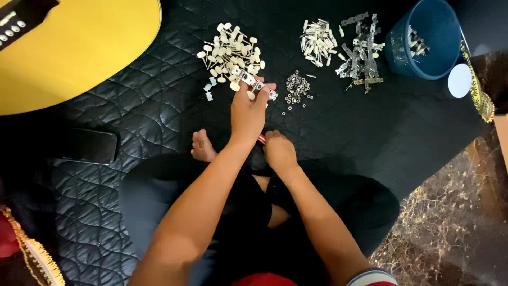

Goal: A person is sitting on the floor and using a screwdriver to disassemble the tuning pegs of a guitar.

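My left hand [247, 112] reaches forward and grips a metal strip of tuning pegs with cream knobs [253, 83], held just below a pile of cream-knobbed pegs [232, 50]. My right hand [279, 150] rests closer to me, closed around a tool with a red handle [262, 139] that is mostly hidden. A small heap of silver washers and nuts [297, 87] lies just right of the left hand.
White peg parts [317, 41] and metal plates [362, 50] lie farther right, beside a blue bucket [423, 39] holding more parts. A yellow guitar body [74, 47] sits upper left, a black phone [87, 145] at left. My bare foot [202, 146] rests on the black quilted mat [159, 95].
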